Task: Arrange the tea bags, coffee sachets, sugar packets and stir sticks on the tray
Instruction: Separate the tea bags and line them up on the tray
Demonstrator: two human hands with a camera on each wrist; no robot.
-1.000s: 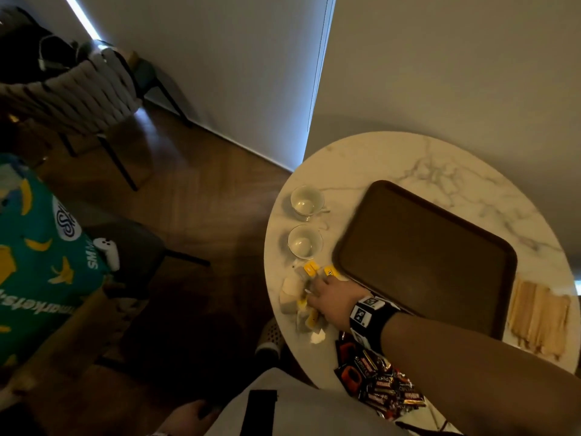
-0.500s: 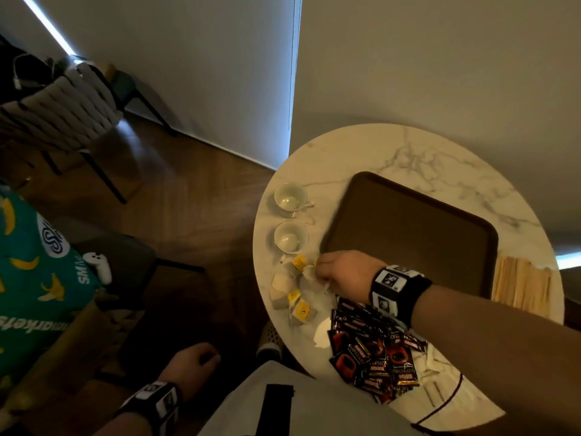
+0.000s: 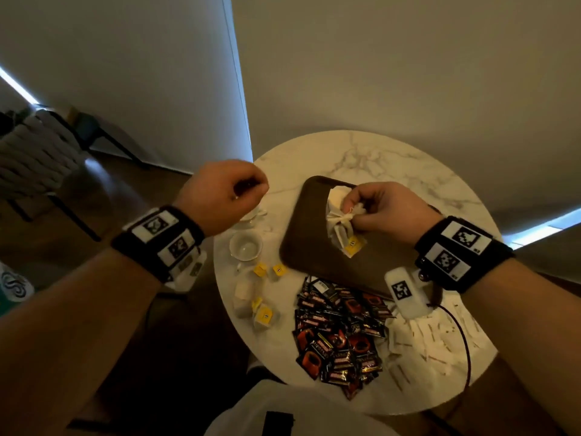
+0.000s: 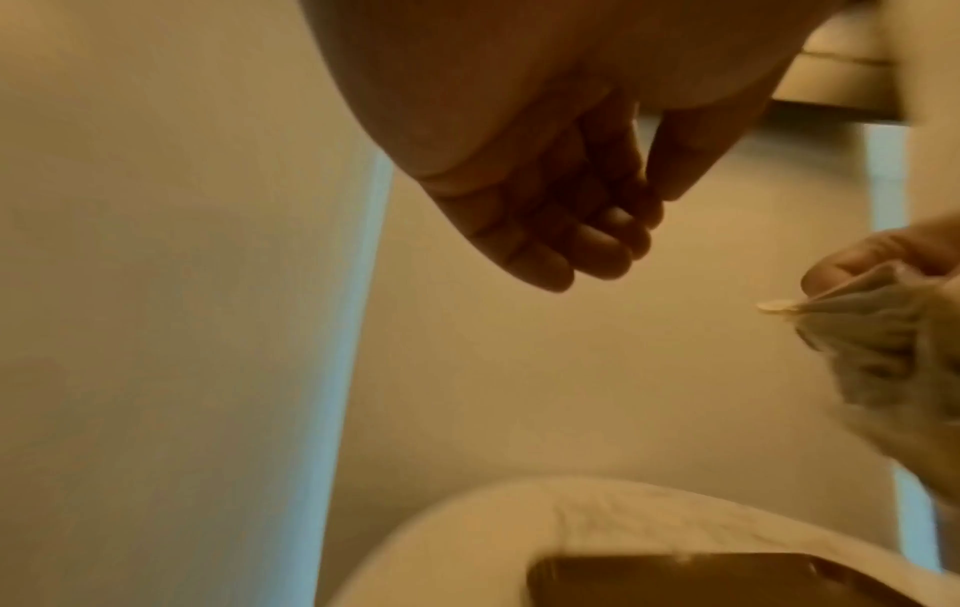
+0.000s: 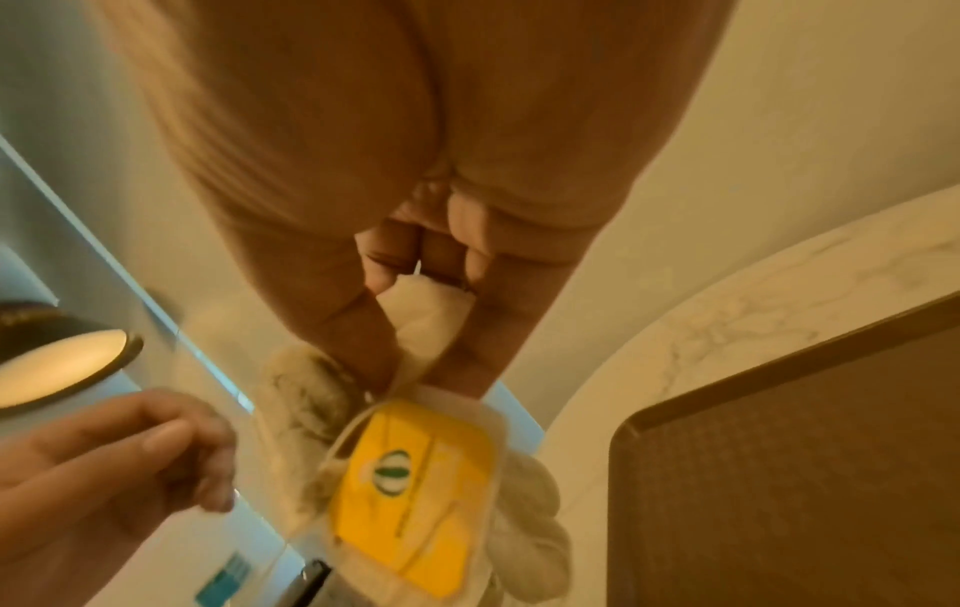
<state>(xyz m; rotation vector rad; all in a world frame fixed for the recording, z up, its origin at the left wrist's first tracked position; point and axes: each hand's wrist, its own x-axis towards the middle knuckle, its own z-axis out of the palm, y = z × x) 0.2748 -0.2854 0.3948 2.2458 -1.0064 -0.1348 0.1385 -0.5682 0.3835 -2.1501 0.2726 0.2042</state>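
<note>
The right hand point(image 3: 382, 212), which a second earlier lay low at the bench's left edge among the loose tea bags, had risen and pinched a small bunch of tea bags point(image 3: 341, 228) by their tops, so that they hung just above the near-left part of the brown tray point(image 3: 301, 247), one yellow tag dangling lowest. The left hand point(image 3: 224, 196), earlier down by the lap, had come up level with it, fingers loosely curled and thumb near the fingertips; I could see nothing held in it. Nearest the person lay the heap of dark coffee sachets point(image 3: 341, 338) and, to its right, the pale sugar packets point(image 3: 434, 338), both on the marble bench point(image 3: 393, 158) and not on the tray. Beyond them to the left, several tea bags with yellow tags point(image 3: 261, 305) remained on the bench beside a white cup point(image 3: 246, 246). The tray itself looked bare under the hanging bunch. By my judgement the first batch of tea bags was about to be laid down, the left hand likely coming to help separate them; the stir sticks were not in view.
</note>
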